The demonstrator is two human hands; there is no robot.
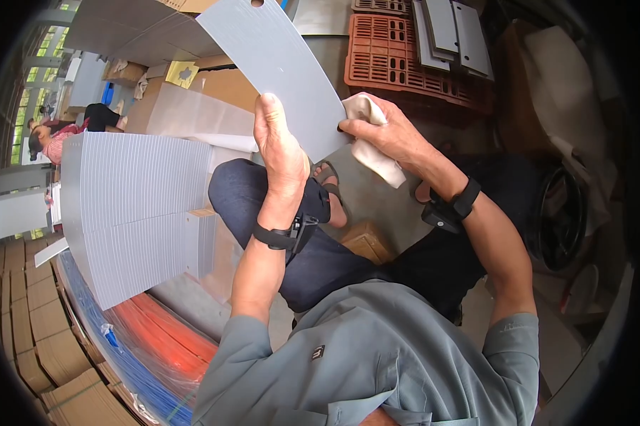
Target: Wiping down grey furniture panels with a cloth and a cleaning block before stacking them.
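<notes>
**Wiping a grey sheet with a cloth**

Head view: we hold a thin grey plastic sheet (pixel 281 67) up in the centre-top of the frame. Our left hand (pixel 281 153) is closed on its lower edge, thumb lying up the face and fingers hidden behind. Our right hand (pixel 387 131) is closed around a bunched white cloth (pixel 376 153) and presses it against the sheet's lower right edge, just beside the left hand.

To wipe well, we judge that the left hand should pinch firmly so the flexible sheet does not bow away from the cloth. Strokes probably want to run along the sheet, off the edge.

At left of the frame a stack of ribbed grey sheets (pixel 139 213) lies beside our knee. An orange crate (pixel 391 57) sits at upper right.
</notes>
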